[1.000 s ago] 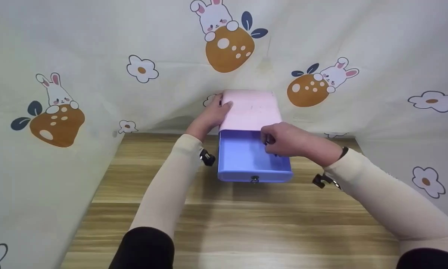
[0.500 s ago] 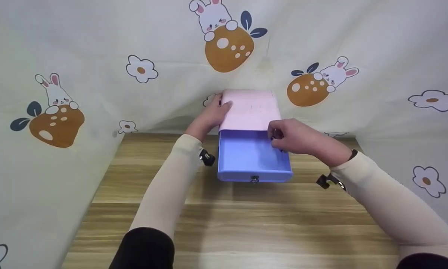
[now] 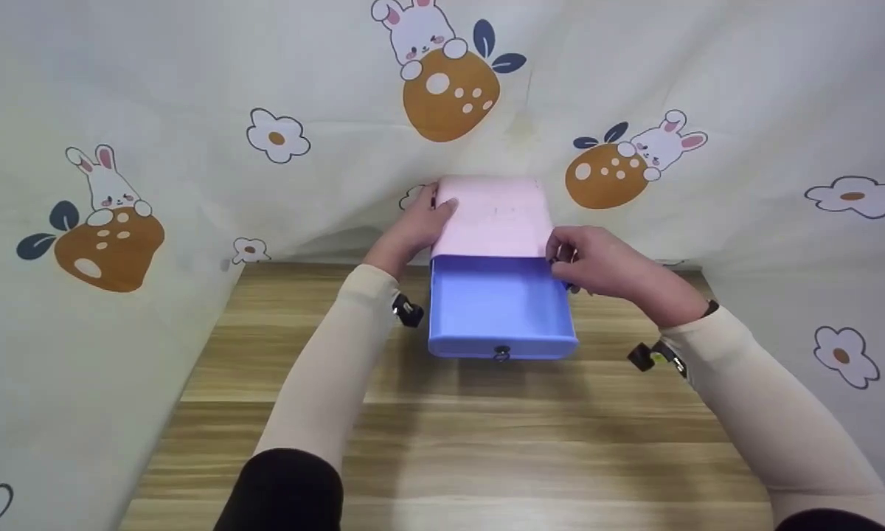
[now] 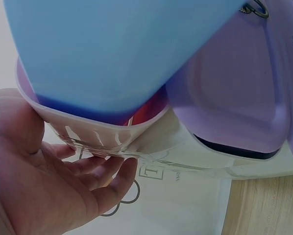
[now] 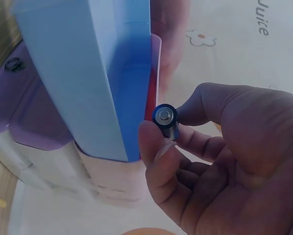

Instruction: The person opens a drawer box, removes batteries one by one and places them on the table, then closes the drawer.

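A small drawer unit (image 3: pixel 494 217) with a pink top stands against the backdrop, its blue top drawer (image 3: pixel 498 302) pulled out toward me. The drawer's front carries a small ring pull (image 3: pixel 501 352). My left hand (image 3: pixel 419 221) holds the unit's left side, thumb over the top edge. In the left wrist view its fingers (image 4: pixel 112 183) lie bent along the pale wall. My right hand (image 3: pixel 597 262) is at the drawer's right rim, near the unit's front edge. Between thumb and fingertips it pinches a battery (image 5: pixel 164 115), one end facing the right wrist camera.
Purple lower drawers (image 4: pixel 230 83) sit shut beneath the blue one. Something red (image 4: pixel 149 110) shows in the gap behind the drawer. The wooden table (image 3: pixel 487 435) stretches in front, and a rabbit-and-flower printed cloth (image 3: pixel 324 59) hangs behind and at both sides.
My right hand has moved right and slightly back, from over the drawer's inside to its right rim, still pinching the battery. The left hand, unit and drawer stay put.
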A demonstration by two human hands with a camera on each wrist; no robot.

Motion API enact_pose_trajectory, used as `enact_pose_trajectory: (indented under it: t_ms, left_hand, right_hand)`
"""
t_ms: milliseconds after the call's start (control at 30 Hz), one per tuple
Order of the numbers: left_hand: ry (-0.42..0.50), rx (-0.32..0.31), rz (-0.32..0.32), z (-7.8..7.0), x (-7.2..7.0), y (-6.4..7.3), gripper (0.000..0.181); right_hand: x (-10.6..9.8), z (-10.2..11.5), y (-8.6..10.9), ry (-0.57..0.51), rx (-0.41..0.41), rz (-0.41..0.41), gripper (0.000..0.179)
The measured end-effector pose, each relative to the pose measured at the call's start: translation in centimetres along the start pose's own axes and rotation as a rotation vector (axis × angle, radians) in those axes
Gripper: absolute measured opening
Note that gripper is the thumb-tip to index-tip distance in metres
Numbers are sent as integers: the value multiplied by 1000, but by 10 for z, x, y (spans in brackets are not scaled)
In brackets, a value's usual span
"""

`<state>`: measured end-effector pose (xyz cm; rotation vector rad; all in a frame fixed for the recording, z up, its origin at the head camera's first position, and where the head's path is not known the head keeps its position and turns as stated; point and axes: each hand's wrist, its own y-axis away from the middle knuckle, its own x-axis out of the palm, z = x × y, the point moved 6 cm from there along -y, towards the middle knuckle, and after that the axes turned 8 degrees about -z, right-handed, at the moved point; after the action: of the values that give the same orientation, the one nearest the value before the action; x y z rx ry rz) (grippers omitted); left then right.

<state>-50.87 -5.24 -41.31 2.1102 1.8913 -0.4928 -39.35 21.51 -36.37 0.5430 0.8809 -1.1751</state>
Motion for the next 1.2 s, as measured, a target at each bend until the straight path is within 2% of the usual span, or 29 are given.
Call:
enact_pose_trajectory:
  t_ms: [300,600,1200]
  left_hand:
    - [16,-17,12,0,1,2,76]
    - [15,1,11,0,1,0,76]
    - [-7,-10,13,1,1,1,76]
  right_hand:
    - [-4,-24,-3,-34,43,-54,13]
    - [-2,-47,-8,-48,62,-117,10]
    - [10,-87,-22,-87,103,-132,13]
